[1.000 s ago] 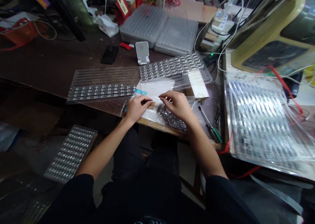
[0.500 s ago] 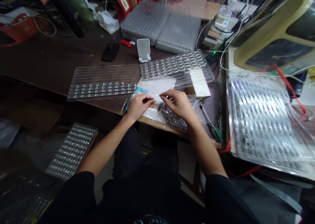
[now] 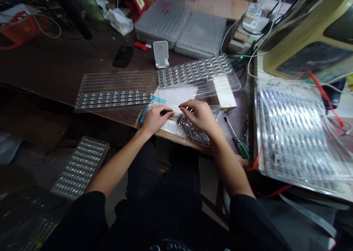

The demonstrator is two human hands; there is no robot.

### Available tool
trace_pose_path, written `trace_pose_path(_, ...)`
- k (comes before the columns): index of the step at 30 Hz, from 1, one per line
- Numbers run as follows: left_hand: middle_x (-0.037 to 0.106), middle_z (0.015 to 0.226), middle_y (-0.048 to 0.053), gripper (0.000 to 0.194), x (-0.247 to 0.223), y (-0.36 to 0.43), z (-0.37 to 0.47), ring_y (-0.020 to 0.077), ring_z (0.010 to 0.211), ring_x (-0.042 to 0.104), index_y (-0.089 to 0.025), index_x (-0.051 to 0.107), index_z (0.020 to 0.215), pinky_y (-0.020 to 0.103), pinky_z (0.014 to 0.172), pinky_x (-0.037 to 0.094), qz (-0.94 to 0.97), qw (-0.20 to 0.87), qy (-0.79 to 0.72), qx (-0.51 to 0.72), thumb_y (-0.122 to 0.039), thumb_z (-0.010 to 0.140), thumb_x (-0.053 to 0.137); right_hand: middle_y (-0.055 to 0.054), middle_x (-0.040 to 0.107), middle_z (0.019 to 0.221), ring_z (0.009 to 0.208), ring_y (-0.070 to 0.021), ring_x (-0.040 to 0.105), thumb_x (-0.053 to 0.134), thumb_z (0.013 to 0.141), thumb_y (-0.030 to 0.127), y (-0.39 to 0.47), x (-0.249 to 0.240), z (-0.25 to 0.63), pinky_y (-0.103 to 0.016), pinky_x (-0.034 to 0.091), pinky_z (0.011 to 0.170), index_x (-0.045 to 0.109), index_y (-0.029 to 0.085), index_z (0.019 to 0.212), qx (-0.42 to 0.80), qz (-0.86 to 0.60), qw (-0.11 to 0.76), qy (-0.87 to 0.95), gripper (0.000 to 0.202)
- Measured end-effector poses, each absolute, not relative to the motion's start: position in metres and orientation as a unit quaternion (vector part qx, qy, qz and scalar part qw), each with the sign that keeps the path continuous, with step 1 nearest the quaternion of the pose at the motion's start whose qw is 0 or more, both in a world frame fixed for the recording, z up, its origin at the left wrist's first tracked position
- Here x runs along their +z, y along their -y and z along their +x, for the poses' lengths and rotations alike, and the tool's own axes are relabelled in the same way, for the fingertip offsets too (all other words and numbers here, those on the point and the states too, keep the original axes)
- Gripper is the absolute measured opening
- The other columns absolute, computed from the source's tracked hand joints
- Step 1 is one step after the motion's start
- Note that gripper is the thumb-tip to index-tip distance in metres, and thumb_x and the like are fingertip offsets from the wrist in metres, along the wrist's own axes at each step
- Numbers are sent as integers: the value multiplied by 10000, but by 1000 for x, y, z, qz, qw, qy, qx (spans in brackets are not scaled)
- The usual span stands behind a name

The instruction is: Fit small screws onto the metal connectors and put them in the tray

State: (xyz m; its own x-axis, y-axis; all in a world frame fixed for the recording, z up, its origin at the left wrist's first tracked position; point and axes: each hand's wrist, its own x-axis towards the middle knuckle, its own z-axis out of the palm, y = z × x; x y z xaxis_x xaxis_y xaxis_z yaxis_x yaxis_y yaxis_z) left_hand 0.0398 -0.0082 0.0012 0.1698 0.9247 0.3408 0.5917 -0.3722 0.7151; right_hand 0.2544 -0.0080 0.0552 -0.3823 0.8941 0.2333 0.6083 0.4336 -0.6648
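My left hand [image 3: 156, 118] pinches a tiny shiny metal part [image 3: 173, 111] between thumb and fingertips, over white sheets at the table's front edge. Just right of it, my right hand [image 3: 199, 115] has thumb and forefinger brought together; anything between them is too small to make out. Beneath the right hand lies a clear bag of small metal parts [image 3: 197, 132]. Behind the left hand, a clear tray [image 3: 116, 90] has rows of metal parts in its front half. A second tray [image 3: 197, 72], filled with metal pieces toward its back, lies behind the right hand.
A green-handled screwdriver [image 3: 239, 142] lies right of the bag. A white box [image 3: 224, 92] rests by the second tray. Farther back are a phone stand [image 3: 161, 54], a black phone [image 3: 123, 57] and stacked clear trays [image 3: 165, 21]. More filled trays [image 3: 295, 133] lie at the right.
The view has shifted very slightly. Both hands stay in nearly the same place and pose, with no object visibly moved.
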Motion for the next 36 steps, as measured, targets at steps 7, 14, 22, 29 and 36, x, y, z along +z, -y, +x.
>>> trace_pose_path(7,788,917,57,23,-1,8,40,240,899,721,-211,774,884,358,840,535,742,210,-509,382,-210,862,774,-90,797,1022,865,-214,718,587,988,240,9,55,254,-303,484,739,801,176,1034,248,-471,293,794,228)
trace_pose_path(14,783,980,82,156,6,7,37,225,947,729,-181,745,946,347,888,557,632,304,-525,482,-324,890,726,-82,796,1019,851,-209,711,575,987,250,8,56,255,-307,488,750,801,188,1035,248,-473,284,796,239)
trace_pose_path(22,757,1157,96,264,24,10,28,181,937,745,-192,581,857,327,852,625,395,626,-473,478,-416,862,721,-81,799,1031,846,-209,714,575,983,244,8,54,254,-313,490,748,800,186,1033,248,-469,273,803,238)
trace_pose_path(29,763,1121,89,271,40,19,33,171,856,735,-196,545,819,335,819,637,393,643,-451,478,-374,829,749,-86,800,1038,886,-214,723,582,983,221,8,54,253,-311,489,776,797,180,1032,246,-463,272,807,224)
trace_pose_path(36,759,1046,94,233,35,17,30,183,856,725,-192,583,856,351,830,622,476,572,-474,472,-395,886,694,-72,801,1029,880,-204,724,579,984,225,8,56,254,-312,491,781,797,208,1025,249,-466,266,806,222)
